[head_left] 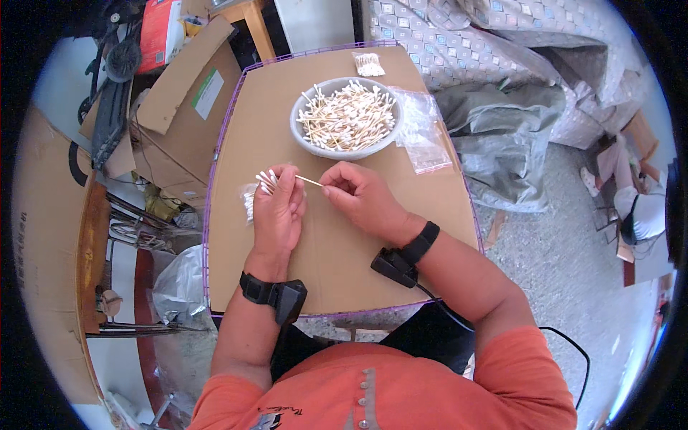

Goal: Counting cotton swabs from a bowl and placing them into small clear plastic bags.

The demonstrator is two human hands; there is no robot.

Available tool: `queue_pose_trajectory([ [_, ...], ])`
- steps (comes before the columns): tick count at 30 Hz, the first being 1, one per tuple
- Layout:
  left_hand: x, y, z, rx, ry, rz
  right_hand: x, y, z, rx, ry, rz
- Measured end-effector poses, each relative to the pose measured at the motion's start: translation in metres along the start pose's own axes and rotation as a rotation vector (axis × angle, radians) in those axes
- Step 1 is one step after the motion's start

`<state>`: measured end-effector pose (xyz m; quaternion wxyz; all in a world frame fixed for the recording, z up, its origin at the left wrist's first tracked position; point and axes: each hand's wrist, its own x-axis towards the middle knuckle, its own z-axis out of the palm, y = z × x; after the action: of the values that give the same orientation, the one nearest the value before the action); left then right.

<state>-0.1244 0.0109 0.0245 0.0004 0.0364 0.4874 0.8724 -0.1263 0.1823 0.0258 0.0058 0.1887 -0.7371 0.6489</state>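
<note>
My left hand [278, 211] is closed round a small bunch of cotton swabs [266, 180], their white tips poking out at the upper left. A single cotton swab [309, 180] spans the gap between my hands. Its far right end is pinched by the thumb and forefinger of my right hand [362, 199], while its other end meets my left fingers. Just beyond both hands stands a grey bowl [295, 136] heaped with loose cotton swabs [349, 115]. Beside my left hand lies a clear bag of swabs [249, 202], partly hidden by it.
A cardboard sheet [344, 272] covers the purple-edged table. Behind the bowl sits a filled swab bag [369, 64]; flat clear bags [423, 132] lie to its right. Cardboard boxes [186, 107] stand left, a grey sack [502, 136] right. Another person [641, 211] sits far right.
</note>
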Motion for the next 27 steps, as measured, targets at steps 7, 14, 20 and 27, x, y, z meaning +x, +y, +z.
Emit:
queue_pose_trajectory([
  [7,-0.003,-0.004,0.007,0.102,-0.036,-0.091,0.001,0.011,0.0,-0.014,0.031,-0.089],
  [14,-0.005,-0.003,0.007,0.077,-0.048,-0.078,-0.001,0.008,-0.001,-0.024,-0.058,-0.072],
  [20,-0.004,-0.001,0.006,0.118,-0.026,-0.045,0.001,0.007,0.001,-0.002,0.05,-0.105],
  [27,-0.004,-0.002,0.005,0.107,-0.055,-0.046,0.001,0.002,0.0,-0.034,0.067,-0.104],
])
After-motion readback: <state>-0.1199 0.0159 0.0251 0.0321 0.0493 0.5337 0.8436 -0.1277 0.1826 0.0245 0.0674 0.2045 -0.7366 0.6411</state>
